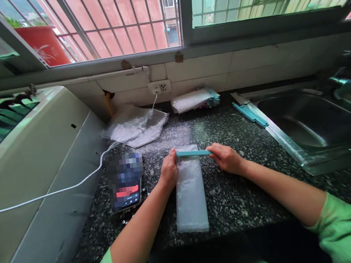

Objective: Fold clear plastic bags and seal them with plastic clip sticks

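A folded clear plastic bag (pixel 189 194) lies lengthwise on the counter in front of me. Across its far end runs a slim light-blue bag sealing clip (pixel 193 153). My left hand (pixel 169 169) is closed at the bag's left edge, its thumb by the clip's left end. The clip's right end, which sticks out past the bag, is pinched in my right hand (pixel 227 158). How far the clip is fitted over the plastic cannot be made out. More blue clips (pixel 250 114) lie in a small pile beside the sink.
Left of my hands lies a phone (pixel 126 183), and a white cable (pixel 73 187) runs past it to the wall socket (pixel 159 87). Loose plastic bags (pixel 140 125) and a stack of clipped bags (pixel 194 99) lie near the wall. A steel sink (pixel 290 153) borders the right.
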